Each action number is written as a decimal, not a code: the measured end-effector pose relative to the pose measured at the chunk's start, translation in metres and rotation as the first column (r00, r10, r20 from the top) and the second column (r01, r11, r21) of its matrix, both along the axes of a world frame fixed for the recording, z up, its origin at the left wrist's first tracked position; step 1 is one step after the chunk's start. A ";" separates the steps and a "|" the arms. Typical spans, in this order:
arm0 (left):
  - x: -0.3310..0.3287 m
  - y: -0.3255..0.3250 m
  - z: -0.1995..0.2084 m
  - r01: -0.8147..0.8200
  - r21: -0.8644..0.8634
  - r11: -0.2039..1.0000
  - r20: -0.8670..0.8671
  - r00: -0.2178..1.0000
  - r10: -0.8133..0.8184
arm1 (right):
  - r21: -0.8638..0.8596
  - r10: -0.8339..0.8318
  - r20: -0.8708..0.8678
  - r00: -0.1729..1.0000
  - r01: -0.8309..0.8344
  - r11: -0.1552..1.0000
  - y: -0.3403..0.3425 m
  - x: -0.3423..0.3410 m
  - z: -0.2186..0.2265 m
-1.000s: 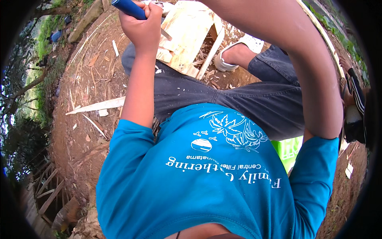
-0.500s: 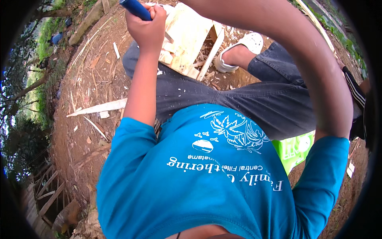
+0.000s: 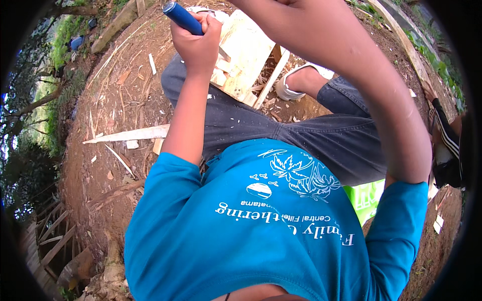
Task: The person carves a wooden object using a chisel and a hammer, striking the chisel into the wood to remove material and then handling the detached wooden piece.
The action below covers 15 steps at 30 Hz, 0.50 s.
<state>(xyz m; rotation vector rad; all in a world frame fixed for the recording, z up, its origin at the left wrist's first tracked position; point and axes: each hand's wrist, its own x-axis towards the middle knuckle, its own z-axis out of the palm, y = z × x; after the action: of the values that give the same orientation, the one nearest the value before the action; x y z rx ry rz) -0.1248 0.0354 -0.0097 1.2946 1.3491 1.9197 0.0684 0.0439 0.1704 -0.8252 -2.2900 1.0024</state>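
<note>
My left hand point(image 3: 200, 46) is closed around a thick blue cylindrical handle point(image 3: 184, 19), with its rounded end pointing up and left. What the handle belongs to is hidden by my fist. Just right of that hand lies a pale, freshly cut piece of wood point(image 3: 247, 52), with chips on its near part. My right hand point(image 3: 286, 3) reaches over from the right at the top edge. Its fingers are cut off by the picture's edge, so whatever it holds does not show.
A narrow wooden strip point(image 3: 272, 78) stands beside the pale wood, near my foot in a white clog point(image 3: 287, 86). A long pointed wood sliver point(image 3: 128, 134) and scattered shavings lie on the brown soil. Another person's dark-clothed leg point(image 3: 448, 135) is at the far right.
Both arms and the pale wood sit slightly lower in the picture. My left hand appears a little further right, still gripping the blue handle. More of my right hand's base shows at the top.
</note>
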 end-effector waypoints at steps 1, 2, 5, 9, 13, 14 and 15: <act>-0.004 0.004 0.000 -0.009 -0.011 1.000 -0.050 0.999 0.009 | -0.009 -0.008 0.003 1.000 0.008 1.000 0.001 -0.001 0.001; -0.006 0.005 0.001 -0.011 -0.025 1.000 -0.099 0.995 0.008 | 0.020 0.012 -0.037 0.999 -0.011 1.000 0.004 -0.003 -0.006; -0.013 0.001 -0.013 0.033 -0.028 0.999 0.036 0.999 -0.032 | -0.012 0.023 0.017 1.000 -0.023 1.000 0.007 -0.002 -0.011; -0.015 0.007 -0.009 0.039 -0.017 0.999 0.022 0.999 -0.039 | -0.207 -0.004 -0.116 0.993 -0.020 0.978 0.000 -0.004 -0.004; -0.012 0.004 -0.008 0.053 0.019 0.998 0.057 0.997 -0.054 | -0.214 0.021 -0.279 0.960 -0.084 0.973 0.007 -0.007 -0.019; -0.012 0.004 -0.011 0.066 0.033 0.997 0.053 0.996 -0.067 | -0.191 0.035 -0.299 0.954 -0.096 0.977 0.004 -0.007 -0.018; -0.013 0.005 -0.013 -0.029 -0.015 0.999 -0.030 0.999 0.028 | -0.138 0.033 -0.321 0.947 -0.081 0.987 0.001 -0.008 -0.017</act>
<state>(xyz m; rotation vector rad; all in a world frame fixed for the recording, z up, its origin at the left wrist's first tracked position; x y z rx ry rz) -0.1375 0.0404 -0.0226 1.3080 1.4020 1.9121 0.0602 0.0444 0.1537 -0.6052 -1.9918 1.2471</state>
